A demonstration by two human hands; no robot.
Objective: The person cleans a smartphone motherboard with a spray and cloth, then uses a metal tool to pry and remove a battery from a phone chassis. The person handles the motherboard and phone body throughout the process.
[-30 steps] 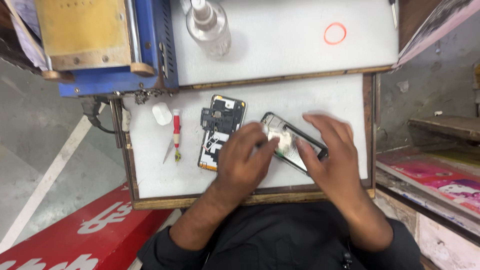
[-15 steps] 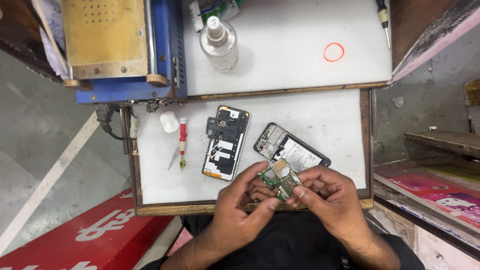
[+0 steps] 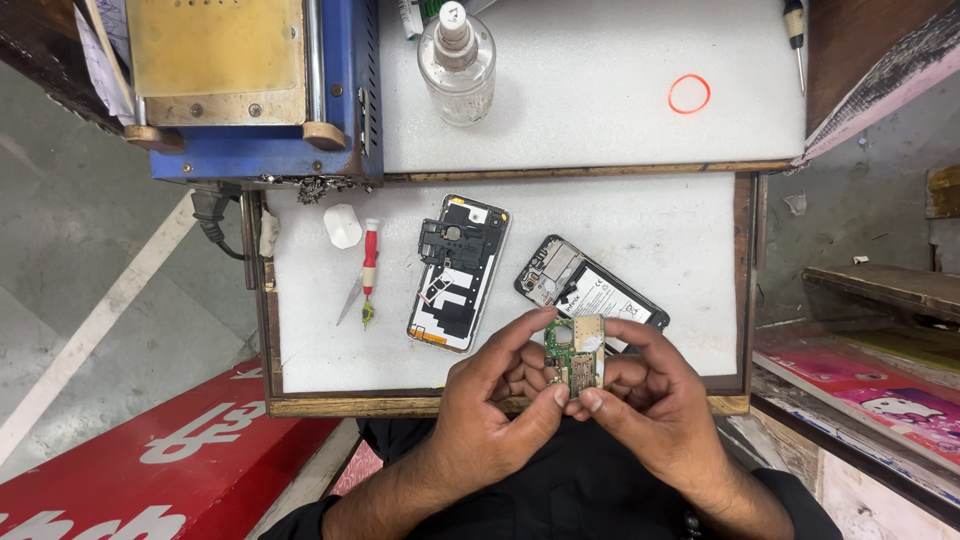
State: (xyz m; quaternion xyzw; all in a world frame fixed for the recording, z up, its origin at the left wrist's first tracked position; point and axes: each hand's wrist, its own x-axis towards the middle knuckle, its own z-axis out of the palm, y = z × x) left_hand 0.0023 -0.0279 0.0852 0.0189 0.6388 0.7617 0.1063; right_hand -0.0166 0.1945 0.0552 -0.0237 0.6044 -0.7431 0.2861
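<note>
Both hands, left (image 3: pixel 490 400) and right (image 3: pixel 640 400), pinch a small green circuit board (image 3: pixel 577 352) between their fingertips just above the bench's (image 3: pixel 640 225) near edge, apparently inspecting it; handling it further calls for a light edge grip, with the opened phone body (image 3: pixel 590 292) just beyond.

Small green circuit board (image 3: pixel 577 352), roughly rectangular, with silver metal shields and tiny components on its upturned face; held upright-lengthwise above the near edge of the white work surface, pinched between fingertips of left hand (image 3: pixel 490 400) and right hand (image 3: pixel 650 400), just beside the opened phone body.
</note>
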